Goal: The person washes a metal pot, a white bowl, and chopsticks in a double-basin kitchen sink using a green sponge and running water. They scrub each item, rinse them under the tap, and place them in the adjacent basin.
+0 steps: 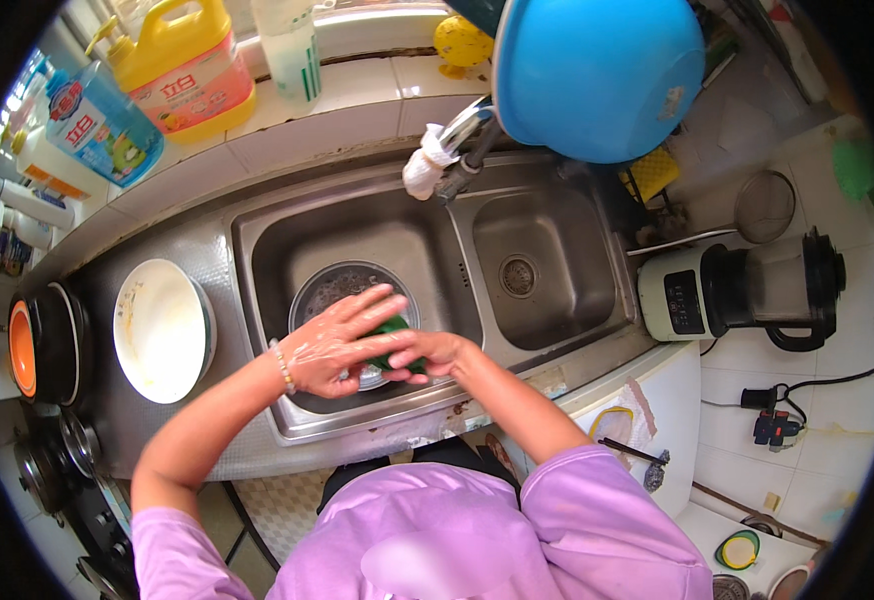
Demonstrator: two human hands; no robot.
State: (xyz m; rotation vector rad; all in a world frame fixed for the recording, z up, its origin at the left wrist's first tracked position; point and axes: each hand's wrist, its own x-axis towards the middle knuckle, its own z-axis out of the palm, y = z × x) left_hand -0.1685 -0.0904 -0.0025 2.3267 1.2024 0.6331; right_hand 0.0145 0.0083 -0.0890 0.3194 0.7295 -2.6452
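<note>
My left hand (pixel 343 341), wet and with a beaded bracelet at the wrist, is spread over the large sink bowl (pixel 437 232). Its fingers are apart and reach across a dark green item (pixel 389 326), touching or close to my right hand. Around that item curl the fingers of my right hand (pixel 437 352). The item is mostly covered by both hands, so I cannot tell exactly what it is. Beneath them a round metal basin (pixel 309 296) stands in the sink, with bubbly liquid inside.
A white bowl (pixel 159 330) sits on the counter to the left. The faucet (pixel 463 139), its spout wrapped in white cloth, and a blue plastic basin (pixel 594 75) are at the back. Detergent bottles, including a yellow jug (pixel 181 82), line the ledge. A blender (pixel 737 289) is to the right.
</note>
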